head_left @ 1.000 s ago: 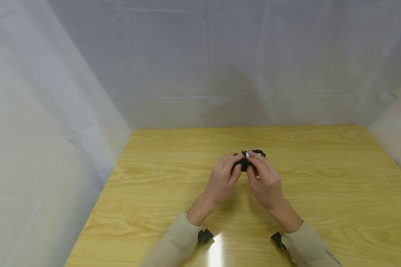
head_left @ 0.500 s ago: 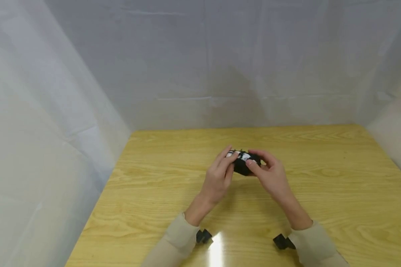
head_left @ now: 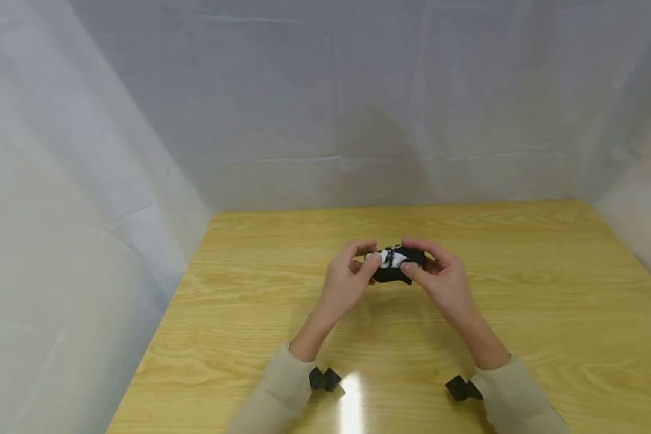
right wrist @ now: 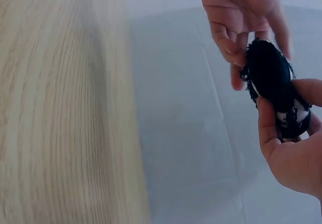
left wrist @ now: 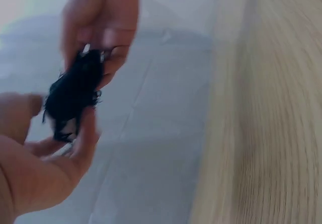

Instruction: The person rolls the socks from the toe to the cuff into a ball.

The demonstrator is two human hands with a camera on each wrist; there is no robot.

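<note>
A small black fabric bundle with white patches point(head_left: 395, 265) is held above the middle of the wooden table point(head_left: 521, 313). My left hand point(head_left: 349, 274) pinches its left end between thumb and fingers. My right hand point(head_left: 436, 274) grips its right end, fingers curled over the top. In the left wrist view the black bundle point(left wrist: 74, 93) hangs between my left hand point(left wrist: 45, 153) and my right hand point(left wrist: 103, 22). The right wrist view shows the bundle point(right wrist: 274, 85) with frayed threads, my right hand point(right wrist: 292, 148) below it and my left hand point(right wrist: 241, 22) above.
Pale translucent sheeting point(head_left: 325, 102) walls the table at the back and both sides. Beige sleeves point(head_left: 282, 392) cover both forearms, each with a black wrist mount point(head_left: 322, 380). A bright glare spot point(head_left: 352, 398) lies on the table near its front edge.
Both hands have lifted the bundle slightly and spread apart, turning palms inward. The bundle now lies stretched sideways between them, showing more of its white patches.
</note>
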